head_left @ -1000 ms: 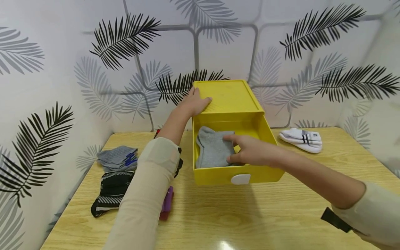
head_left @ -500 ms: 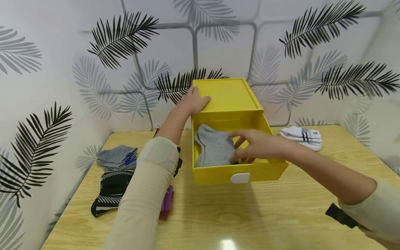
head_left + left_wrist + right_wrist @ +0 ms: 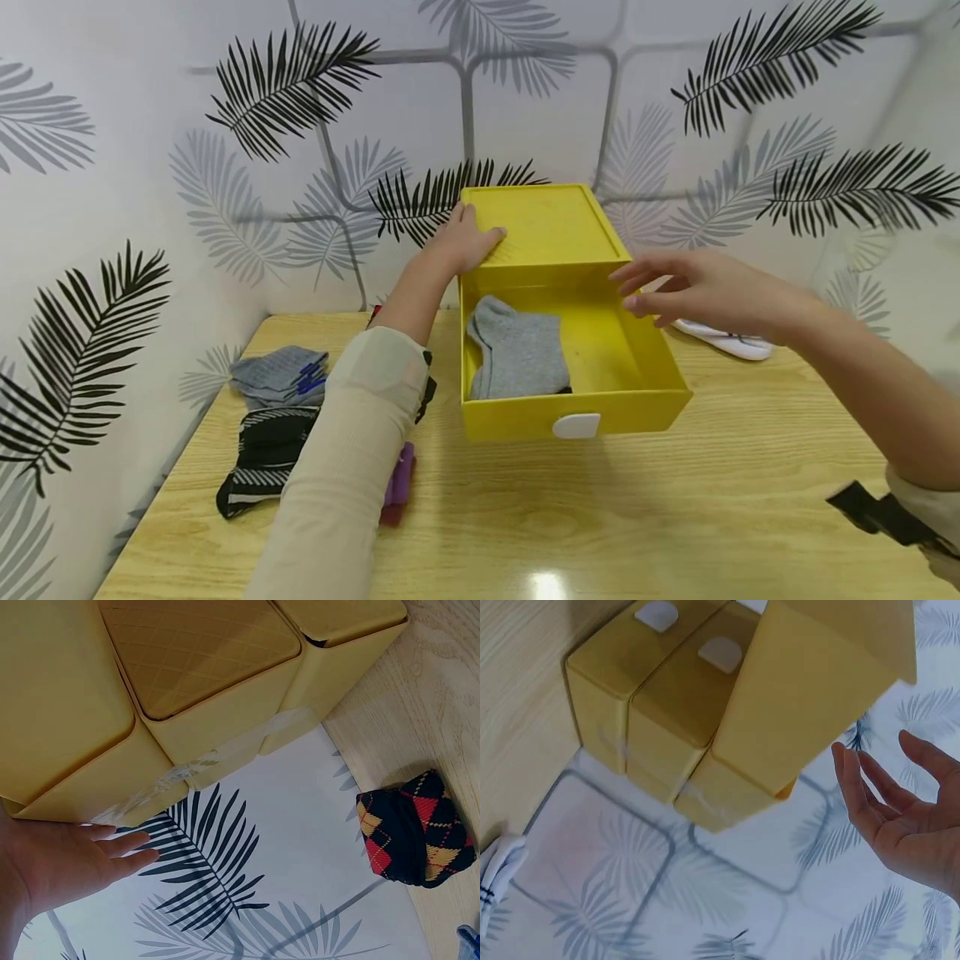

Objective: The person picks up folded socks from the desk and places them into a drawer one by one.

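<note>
A yellow drawer unit [image 3: 551,221] stands at the back of the table with its top drawer [image 3: 480,423] pulled out. Folded grey socks [image 3: 521,354] lie in the left part of that drawer, a small dark bit showing at their lower right corner. My left hand [image 3: 465,243] rests on the unit's upper left edge, thumb on top. In the left wrist view, that hand's straight fingers [image 3: 127,851] lie along the unit's side. My right hand [image 3: 693,287] is held over the drawer's right wall, holding nothing, its fingers loosely bent in the right wrist view.
Grey socks with blue marks [image 3: 281,375], black-and-white socks [image 3: 270,454] and a purple folded item [image 3: 401,475] lie at left, partly behind my left sleeve. Argyle socks [image 3: 416,829] sit beside the unit. White socks [image 3: 727,340] lie at right. A patterned wall [image 3: 420,117] stands behind.
My right hand has let go of the grey socks and moved up and right, out of the drawer. The socks stay in place, and the left hand keeps its place on the unit.
</note>
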`<state>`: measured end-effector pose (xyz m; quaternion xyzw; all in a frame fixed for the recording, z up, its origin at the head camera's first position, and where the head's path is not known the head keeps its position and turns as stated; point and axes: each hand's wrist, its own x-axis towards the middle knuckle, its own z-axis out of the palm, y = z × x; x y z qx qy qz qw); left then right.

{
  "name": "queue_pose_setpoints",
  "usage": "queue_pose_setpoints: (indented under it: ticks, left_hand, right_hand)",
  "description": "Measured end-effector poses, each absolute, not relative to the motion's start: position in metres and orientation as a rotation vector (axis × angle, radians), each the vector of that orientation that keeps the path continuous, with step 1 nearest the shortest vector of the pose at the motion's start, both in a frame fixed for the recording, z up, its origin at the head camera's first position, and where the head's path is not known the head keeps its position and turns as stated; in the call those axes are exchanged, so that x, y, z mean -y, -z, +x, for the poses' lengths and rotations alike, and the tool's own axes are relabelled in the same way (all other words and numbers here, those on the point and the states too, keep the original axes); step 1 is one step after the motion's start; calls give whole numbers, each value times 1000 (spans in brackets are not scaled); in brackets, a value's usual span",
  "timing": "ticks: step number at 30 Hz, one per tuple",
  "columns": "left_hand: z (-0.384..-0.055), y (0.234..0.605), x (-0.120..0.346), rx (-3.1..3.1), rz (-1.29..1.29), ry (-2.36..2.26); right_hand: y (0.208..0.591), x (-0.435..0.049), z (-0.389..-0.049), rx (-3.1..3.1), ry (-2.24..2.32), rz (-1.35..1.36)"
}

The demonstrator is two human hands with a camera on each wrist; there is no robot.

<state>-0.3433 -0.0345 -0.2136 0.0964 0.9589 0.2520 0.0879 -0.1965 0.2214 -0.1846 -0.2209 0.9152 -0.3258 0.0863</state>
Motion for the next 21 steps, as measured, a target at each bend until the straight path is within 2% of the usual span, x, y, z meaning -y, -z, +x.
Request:
queue_pose_setpoints:
  ticks: [4, 9, 21]
  left_hand:
    - [-343, 213, 35, -2854, 285, -747]
    - [-343, 212, 37, -2858, 285, -743]
    - [-344, 215, 35, -2856, 278, -745]
  right_hand:
    - [187, -243, -207, -2869, 883, -539]
    - [207, -274, -235, -2998, 815, -470]
    - [304, -352, -304, -3104, 427, -241]
